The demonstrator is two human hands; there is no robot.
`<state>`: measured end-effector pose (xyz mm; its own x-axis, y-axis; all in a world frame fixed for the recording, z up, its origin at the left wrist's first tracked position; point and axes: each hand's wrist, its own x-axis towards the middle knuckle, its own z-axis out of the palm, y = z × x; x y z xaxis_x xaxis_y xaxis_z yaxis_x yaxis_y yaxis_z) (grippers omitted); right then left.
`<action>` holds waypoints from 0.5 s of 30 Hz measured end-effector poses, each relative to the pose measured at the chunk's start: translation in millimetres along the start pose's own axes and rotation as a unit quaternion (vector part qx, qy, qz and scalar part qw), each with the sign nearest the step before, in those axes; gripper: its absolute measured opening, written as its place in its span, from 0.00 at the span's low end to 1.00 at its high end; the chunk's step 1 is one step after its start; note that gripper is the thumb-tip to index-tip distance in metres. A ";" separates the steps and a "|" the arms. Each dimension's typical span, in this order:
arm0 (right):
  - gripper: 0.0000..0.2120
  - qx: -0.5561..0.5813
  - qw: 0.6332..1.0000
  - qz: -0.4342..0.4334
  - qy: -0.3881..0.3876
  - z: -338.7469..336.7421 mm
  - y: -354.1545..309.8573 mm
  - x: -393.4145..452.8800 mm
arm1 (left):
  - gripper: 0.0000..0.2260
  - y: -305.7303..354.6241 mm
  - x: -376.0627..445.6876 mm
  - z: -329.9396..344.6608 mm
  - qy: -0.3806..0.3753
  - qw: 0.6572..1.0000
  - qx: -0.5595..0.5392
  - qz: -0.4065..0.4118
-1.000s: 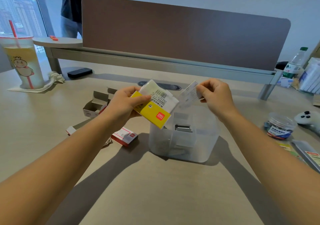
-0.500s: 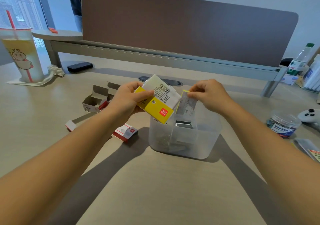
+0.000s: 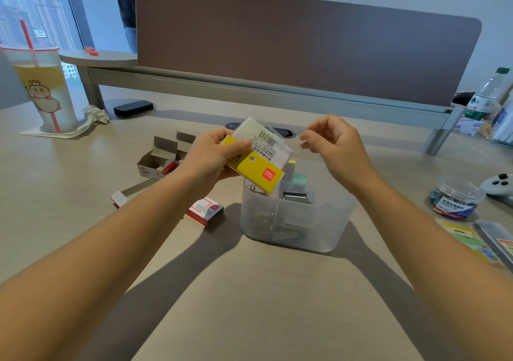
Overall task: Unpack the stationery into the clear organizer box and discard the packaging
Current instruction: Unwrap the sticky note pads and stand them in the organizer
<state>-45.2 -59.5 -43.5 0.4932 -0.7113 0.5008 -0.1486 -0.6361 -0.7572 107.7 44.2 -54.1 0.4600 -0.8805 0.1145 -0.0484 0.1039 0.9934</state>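
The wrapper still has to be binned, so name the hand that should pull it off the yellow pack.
Right. The left hand already grips the yellow pack above the clear organizer box. The right hand carries nothing heavy, and its fingertips sit at the pack's clear wrapper edge, seemingly pinching it.

1. Yellow-and-white packet [image 3: 256, 156] held in the left hand [image 3: 206, 160]: red square logo reading "deli" on the yellow part; a barcode printed on the white part, its digits and the small print beside it too fine to read.
2. Small red-and-white box [image 3: 206, 210] on the worktop [image 3: 249, 291]: red logo patch, lettering unreadable.
3. Clear jar [image 3: 455, 201]: blue-and-white label, characters blurred.
4. Drink cup [image 3: 44, 91]: cartoon figure, no text legible.
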 end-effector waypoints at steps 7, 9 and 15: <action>0.13 -0.005 0.999 -0.036 -0.023 2.8 -11.6 -11.8 | 0.03 10.4 -12.5 3.1 -0.015 1.000 -0.006 0.003; 0.14 -0.005 0.999 -0.032 0.006 0.7 -11.9 -12.5 | 0.02 11.8 -16.5 1.6 -0.022 1.000 -0.007 0.001; 0.10 -0.054 0.997 -0.046 -0.014 -1.4 -13.8 -20.2 | 0.13 16.2 -27.1 -0.8 -0.102 0.992 0.079 -0.006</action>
<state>-54.3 -36.8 -42.5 0.5330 -0.6406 0.5527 -0.1920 -0.7278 -0.6584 95.2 70.1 -41.1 0.2724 -0.9584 0.0849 -0.1894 0.0331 0.9813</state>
